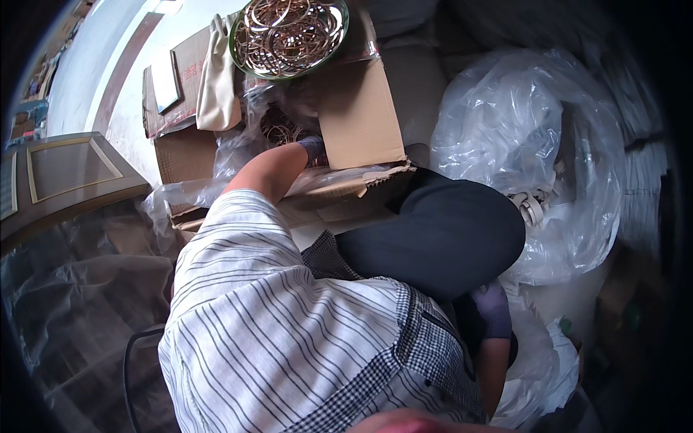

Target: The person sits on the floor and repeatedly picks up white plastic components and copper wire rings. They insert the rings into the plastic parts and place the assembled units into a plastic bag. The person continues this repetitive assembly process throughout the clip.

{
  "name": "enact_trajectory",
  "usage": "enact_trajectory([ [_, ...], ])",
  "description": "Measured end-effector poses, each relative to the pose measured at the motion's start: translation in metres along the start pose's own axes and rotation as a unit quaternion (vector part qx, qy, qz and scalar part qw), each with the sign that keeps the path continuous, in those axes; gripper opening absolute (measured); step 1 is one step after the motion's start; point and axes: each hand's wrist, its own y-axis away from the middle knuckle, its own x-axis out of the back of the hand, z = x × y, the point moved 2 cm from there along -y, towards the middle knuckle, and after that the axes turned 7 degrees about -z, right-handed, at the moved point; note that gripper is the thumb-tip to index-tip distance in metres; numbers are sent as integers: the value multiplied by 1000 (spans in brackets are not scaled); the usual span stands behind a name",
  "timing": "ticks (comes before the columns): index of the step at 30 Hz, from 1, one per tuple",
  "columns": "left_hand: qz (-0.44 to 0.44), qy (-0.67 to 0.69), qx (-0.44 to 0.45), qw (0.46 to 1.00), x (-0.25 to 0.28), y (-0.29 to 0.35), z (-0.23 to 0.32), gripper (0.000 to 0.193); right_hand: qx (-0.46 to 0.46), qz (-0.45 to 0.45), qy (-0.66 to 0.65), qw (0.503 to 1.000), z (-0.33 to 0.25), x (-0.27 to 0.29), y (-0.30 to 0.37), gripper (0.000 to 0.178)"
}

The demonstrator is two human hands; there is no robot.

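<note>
My left hand, in a dark glove, reaches down into an open cardboard box. Its fingers are hidden inside, beside a heap of thin copper-coloured rings and some clear plastic lining. On top of the box's far side rests a round green-rimmed tray, heaped with shiny copper-coloured rings. My right hand, in a purple glove, is low on the right beside my bent leg. The leg and shadow cover its fingers, so whatever it may hold cannot be seen.
A beige cloth and a flat white-faced panel lie on the box's left flap. On the right sits a large clear plastic bag with pale band-like pieces at its side. A framed panel stands at left.
</note>
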Motion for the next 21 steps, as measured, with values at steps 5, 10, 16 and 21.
enact_trajectory([
  [5,-6,-270,5,963,29,74,52,47,-11,4,18,1000,3,-4,14,63],
  [10,134,-220,73,963,67,132,26,48,23,9,28,999,8,2,3,66],
  [16,188,11,-126,974,69,197,51,41,13,24,44,999,-14,10,11,66],
  [21,239,-55,-122,962,67,198,14,36,62,45,78,994,-20,15,15,64],
])
